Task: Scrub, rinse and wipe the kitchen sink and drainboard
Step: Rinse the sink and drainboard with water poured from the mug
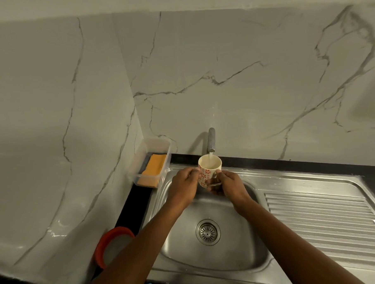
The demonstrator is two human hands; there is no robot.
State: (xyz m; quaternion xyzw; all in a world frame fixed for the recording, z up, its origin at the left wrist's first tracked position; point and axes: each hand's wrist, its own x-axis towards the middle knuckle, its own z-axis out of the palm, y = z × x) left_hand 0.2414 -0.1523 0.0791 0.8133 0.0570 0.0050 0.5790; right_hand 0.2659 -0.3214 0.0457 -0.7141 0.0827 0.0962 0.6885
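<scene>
The stainless steel sink basin (219,258) lies in the middle, with the ridged steel drainboard (325,217) joined at its right and the grey metal tap (211,140) behind it, against the marble-patterned wall (243,75). Under the tap's spout a white flower-patterned mug (208,171) sits above the basin's back, between 2 hands, the left hand (184,185) and the right hand (229,185). In the back-left corner a clear plastic box (140,176) holds an orange rectangular sponge (154,167); nearer, a red-rimmed round lid (109,248) stands left of the basin.

brushed steel sink (180,245), ribbed metal drainboard (318,217), glossy marble-look wall (243,53), clear plastic tray (158,145).

Drainboard (318,213), right end past the view's edge
</scene>
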